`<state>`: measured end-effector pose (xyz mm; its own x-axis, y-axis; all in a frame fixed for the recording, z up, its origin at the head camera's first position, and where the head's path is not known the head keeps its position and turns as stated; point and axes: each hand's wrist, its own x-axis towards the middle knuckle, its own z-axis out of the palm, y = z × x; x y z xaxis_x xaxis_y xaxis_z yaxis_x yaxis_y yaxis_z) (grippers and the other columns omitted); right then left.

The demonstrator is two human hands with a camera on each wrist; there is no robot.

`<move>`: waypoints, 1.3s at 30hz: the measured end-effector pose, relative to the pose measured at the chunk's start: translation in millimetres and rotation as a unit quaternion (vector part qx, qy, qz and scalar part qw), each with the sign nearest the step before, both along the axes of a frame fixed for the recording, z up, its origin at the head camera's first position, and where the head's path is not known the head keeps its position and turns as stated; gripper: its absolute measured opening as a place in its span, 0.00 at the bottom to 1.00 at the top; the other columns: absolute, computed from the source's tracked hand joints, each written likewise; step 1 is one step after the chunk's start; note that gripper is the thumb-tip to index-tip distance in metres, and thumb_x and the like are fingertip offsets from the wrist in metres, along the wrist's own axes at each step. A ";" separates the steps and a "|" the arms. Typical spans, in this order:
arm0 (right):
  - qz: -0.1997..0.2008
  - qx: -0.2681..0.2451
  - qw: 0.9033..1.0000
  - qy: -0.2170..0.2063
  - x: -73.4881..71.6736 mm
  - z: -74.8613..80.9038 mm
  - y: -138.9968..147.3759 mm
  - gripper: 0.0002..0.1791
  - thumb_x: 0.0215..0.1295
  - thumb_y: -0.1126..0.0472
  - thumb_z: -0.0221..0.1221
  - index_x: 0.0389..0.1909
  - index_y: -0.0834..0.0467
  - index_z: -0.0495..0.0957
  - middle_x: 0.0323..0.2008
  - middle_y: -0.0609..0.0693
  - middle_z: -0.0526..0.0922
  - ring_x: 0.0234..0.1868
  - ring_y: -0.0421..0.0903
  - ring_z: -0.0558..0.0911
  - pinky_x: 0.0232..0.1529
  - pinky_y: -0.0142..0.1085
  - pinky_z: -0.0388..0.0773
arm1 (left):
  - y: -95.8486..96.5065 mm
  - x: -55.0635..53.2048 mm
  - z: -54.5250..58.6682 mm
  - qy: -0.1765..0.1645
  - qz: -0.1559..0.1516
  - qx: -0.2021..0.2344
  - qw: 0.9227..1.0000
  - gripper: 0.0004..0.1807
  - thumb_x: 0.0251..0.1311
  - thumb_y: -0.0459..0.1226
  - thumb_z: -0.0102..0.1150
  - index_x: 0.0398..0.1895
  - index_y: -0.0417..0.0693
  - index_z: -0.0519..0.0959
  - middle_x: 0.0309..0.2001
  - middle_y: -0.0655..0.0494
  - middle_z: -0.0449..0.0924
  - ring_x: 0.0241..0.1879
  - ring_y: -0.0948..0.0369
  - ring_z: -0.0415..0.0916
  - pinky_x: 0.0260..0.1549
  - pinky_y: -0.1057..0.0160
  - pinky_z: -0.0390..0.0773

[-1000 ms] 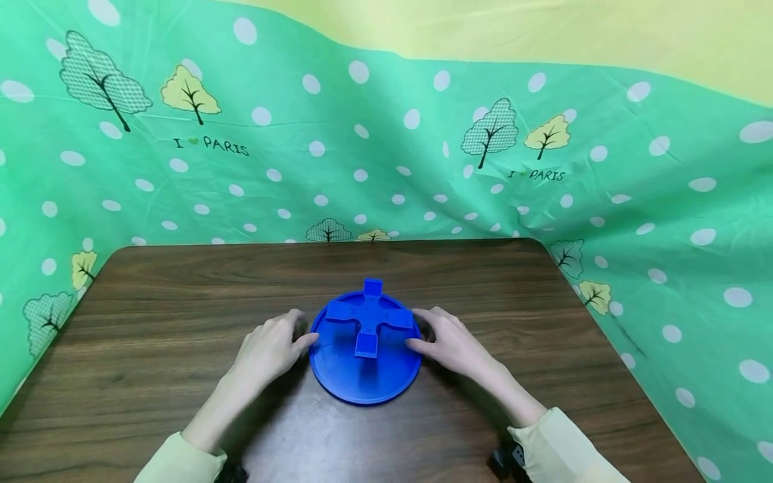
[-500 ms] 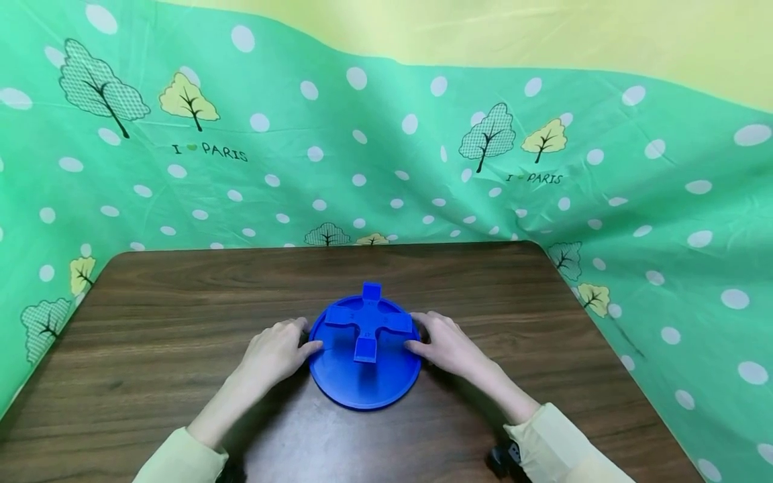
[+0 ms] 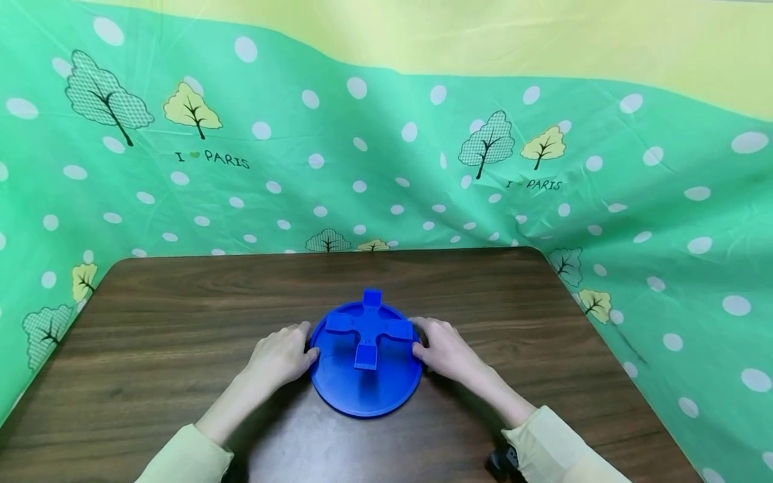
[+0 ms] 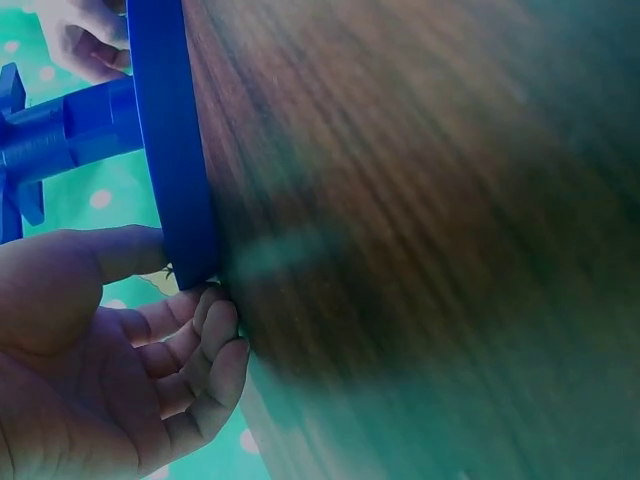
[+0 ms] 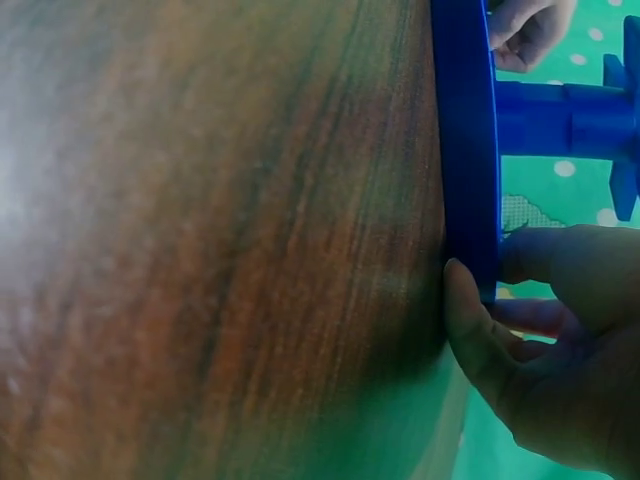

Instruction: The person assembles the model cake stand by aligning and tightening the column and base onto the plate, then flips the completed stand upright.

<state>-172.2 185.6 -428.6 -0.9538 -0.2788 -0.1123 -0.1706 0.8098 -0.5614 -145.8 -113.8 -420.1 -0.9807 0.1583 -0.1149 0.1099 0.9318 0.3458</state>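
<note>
A blue plastic stand (image 3: 363, 394) rests on the wooden table, with a wide round base. Its short post (image 4: 90, 120) rises from the base to a four-armed cross top (image 3: 370, 326). My left hand (image 3: 282, 352) grips the base's left rim, the thumb on the upper face and the fingers curled against the outer edge. At the opposite rim my right hand (image 3: 447, 349) holds on likewise, its thumb at the top edge. Both wrist views show the side of the base close against the table between thumb and fingers.
The dark wooden table (image 3: 181, 315) has rounded far corners. Behind it and along its sides hangs a green dotted cloth (image 3: 386, 161) printed with trees. A small black device (image 3: 501, 463) sits at the right sleeve.
The head view has tilted up slightly, so everything sits lower in it. The left fingers have come in closer to the rim. The right thumb has drawn back toward the edge.
</note>
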 end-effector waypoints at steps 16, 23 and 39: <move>0.019 -0.015 1.000 0.019 -1.2 -4.3 5.2 0.26 0.61 0.69 0.61 0.63 0.65 0.79 0.24 0.47 0.78 0.16 0.38 0.75 0.16 0.30 0.74 | -0.4 -2.1 -6.7 0.046 -0.032 0.001 0.998 0.09 0.56 0.39 0.64 0.33 0.46 0.75 0.30 0.46 0.83 0.29 0.48 0.81 0.23 0.46 0.77; 0.027 -0.018 0.999 0.032 -1.3 0.8 5.8 0.25 0.59 0.69 0.61 0.61 0.63 0.80 0.22 0.46 0.77 0.16 0.37 0.74 0.16 0.30 0.73 | -2.5 -2.0 0.0 0.053 -0.034 0.005 0.998 0.10 0.54 0.39 0.64 0.28 0.49 0.72 0.24 0.49 0.76 0.22 0.52 0.72 0.19 0.50 0.71; 0.039 -0.013 0.993 0.107 -2.9 26.3 7.2 0.27 0.57 0.68 0.62 0.61 0.66 0.80 0.26 0.47 0.77 0.24 0.37 0.74 0.22 0.28 0.73 | -7.5 -4.5 20.2 0.088 -0.052 0.053 0.993 0.10 0.52 0.36 0.64 0.27 0.48 0.71 0.19 0.53 0.71 0.19 0.55 0.66 0.18 0.59 0.67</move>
<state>-175.1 192.8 -402.3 -0.9308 -0.3521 0.0988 -0.3492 0.7758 -0.5256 -150.3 -121.3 -399.9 -0.9617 0.2624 0.0795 0.2716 0.8715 0.4084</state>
